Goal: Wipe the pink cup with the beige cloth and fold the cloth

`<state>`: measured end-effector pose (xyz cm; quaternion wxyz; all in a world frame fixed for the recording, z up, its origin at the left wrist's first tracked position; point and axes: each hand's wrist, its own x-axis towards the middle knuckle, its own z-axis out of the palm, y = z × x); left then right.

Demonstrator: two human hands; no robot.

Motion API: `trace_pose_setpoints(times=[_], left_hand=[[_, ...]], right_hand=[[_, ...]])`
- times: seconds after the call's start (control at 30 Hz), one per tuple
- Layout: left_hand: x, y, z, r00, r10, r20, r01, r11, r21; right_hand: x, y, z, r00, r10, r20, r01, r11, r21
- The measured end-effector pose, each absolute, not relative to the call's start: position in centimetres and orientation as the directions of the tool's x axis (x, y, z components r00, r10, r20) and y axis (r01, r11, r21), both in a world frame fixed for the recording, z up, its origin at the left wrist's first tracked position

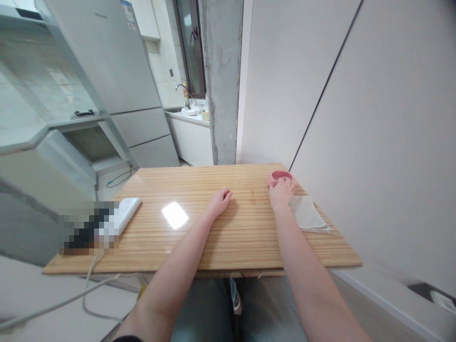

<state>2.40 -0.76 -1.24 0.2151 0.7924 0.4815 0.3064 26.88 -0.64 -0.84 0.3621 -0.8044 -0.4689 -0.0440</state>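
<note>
At the far right corner of the table, my right hand (282, 191) grips the near rim of a pink bowl (271, 177), its fingers reaching over the edge. The hand hides much of the bowl's front side. Just beside my right wrist lies a flat pale cloth (307, 212), stretching toward the table's right edge. My left hand (219, 201) rests near the middle of the table with its fingers curled in. Nothing shows in it, and it is well apart from the bowl.
The striped wooden table (249, 237) stands against a pale wall (342, 142) on the right. At its left end are a white box-like object (128, 206) and a blurred-out dark area. White cables (85, 289) hang at the lower left. A fridge (117, 61) stands behind.
</note>
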Motion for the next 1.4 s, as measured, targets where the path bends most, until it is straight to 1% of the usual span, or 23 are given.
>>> trace_pose_setpoints(times=[0.07, 0.13, 0.2, 0.23, 0.3, 0.33, 0.4, 0.43, 0.5, 0.53, 0.6, 0.67, 0.73, 0.83, 0.87, 0.93, 1.03, 1.13, 1.23, 1.33, 1.4], left_hand=[[2.5, -0.8, -1.2, 0.35, 0.897, 0.271, 0.639, -0.44, 0.631], [2.5, -0.9, -1.0, 0.331, 0.9, 0.284, 0.656, -0.436, 0.616], [2.4, -1.0, -0.6, 0.291, 0.883, 0.369, 0.681, -0.462, 0.568], [2.3, -1.1, -0.3, 0.272, 0.857, 0.438, 0.698, -0.488, 0.523], [1.7, -1.3, 0.4, 0.272, 0.773, 0.574, 0.736, -0.551, 0.393], [1.4, -1.4, 0.8, 0.298, 0.727, 0.619, 0.748, -0.581, 0.321], [0.6, -1.4, 1.4, 0.406, 0.654, 0.638, 0.733, -0.65, 0.2], [0.2, -1.3, 1.5, 0.466, 0.632, 0.619, 0.709, -0.686, 0.167], [-0.5, -1.0, 1.5, 0.546, 0.618, 0.566, 0.663, -0.731, 0.158], [-0.9, -0.9, 1.4, 0.556, 0.628, 0.544, 0.657, -0.733, 0.176], [-2.0, -0.4, 1.3, 0.496, 0.688, 0.529, 0.699, -0.678, 0.227], [-3.6, 0.0, 1.3, 0.357, 0.757, 0.547, 0.783, -0.562, 0.267], [-5.9, 0.4, 1.6, 0.177, 0.796, 0.579, 0.868, -0.404, 0.289], [-10.2, 0.4, 2.0, -0.063, 0.798, 0.599, 0.938, -0.157, 0.308], [-11.5, 0.2, 2.0, -0.121, 0.794, 0.595, 0.95, -0.082, 0.302], [-13.9, -0.3, 1.8, -0.214, 0.784, 0.582, 0.957, 0.048, 0.287], [-15.7, -0.9, 1.2, -0.329, 0.766, 0.552, 0.938, 0.199, 0.283], [-16.1, -1.1, 0.6, -0.405, 0.746, 0.529, 0.912, 0.286, 0.294], [-16.0, -1.1, 0.4, -0.43, 0.737, 0.522, 0.902, 0.318, 0.293], [-16.0, -1.0, 0.3, -0.441, 0.741, 0.507, 0.896, 0.331, 0.295], [-16.0, -1.1, 0.2, -0.447, 0.743, 0.499, 0.893, 0.335, 0.301]], right_hand=[[26.9, -0.4, -0.7, 0.521, 0.739, 0.427, 0.796, -0.24, -0.556], [26.2, -0.2, -0.5, 0.434, 0.771, 0.467, 0.818, -0.121, -0.562], [24.7, -0.1, -0.3, 0.271, 0.801, 0.534, 0.835, 0.081, -0.544], [23.6, -0.1, -0.2, 0.166, 0.802, 0.573, 0.829, 0.201, -0.522], [21.3, -0.3, -0.1, -0.038, 0.768, 0.639, 0.776, 0.426, -0.465], [20.1, -0.5, -0.1, -0.121, 0.743, 0.659, 0.739, 0.511, -0.44], [18.2, -1.1, -0.1, -0.238, 0.7, 0.673, 0.669, 0.621, -0.409], [17.5, -1.4, -0.1, -0.282, 0.685, 0.672, 0.637, 0.657, -0.402], [16.9, -1.8, -0.2, -0.338, 0.665, 0.666, 0.58, 0.704, -0.41], [16.9, -1.9, -0.3, -0.337, 0.662, 0.669, 0.56, 0.712, -0.423], [17.3, -1.9, -0.6, -0.259, 0.675, 0.69, 0.559, 0.688, -0.463], [17.9, -1.6, -1.1, -0.122, 0.706, 0.697, 0.596, 0.614, -0.518], [18.2, -1.2, -1.6, -0.04, 0.743, 0.668, 0.626, 0.539, -0.563], [18.2, -0.7, -2.4, -0.035, 0.789, 0.613, 0.637, 0.49, -0.595], [18.1, -0.6, -2.5, -0.041, 0.796, 0.604, 0.637, 0.487, -0.598], [17.9, -0.5, -2.6, -0.038, 0.801, 0.598, 0.633, 0.482, -0.606], [18.1, -0.5, -2.4, 0.006, 0.804, 0.595, 0.625, 0.462, -0.63], [18.6, -0.4, -2.2, 0.067, 0.811, 0.581, 0.625, 0.419, -0.658], [18.8, -0.4, -2.0, 0.101, 0.817, 0.567, 0.64, 0.383, -0.666], [19.0, -0.6, -1.4, 0.09, 0.838, 0.538, 0.699, 0.332, -0.633], [19.5, -1.1, -0.6, 0.116, 0.86, 0.497, 0.783, 0.229, -0.579]])
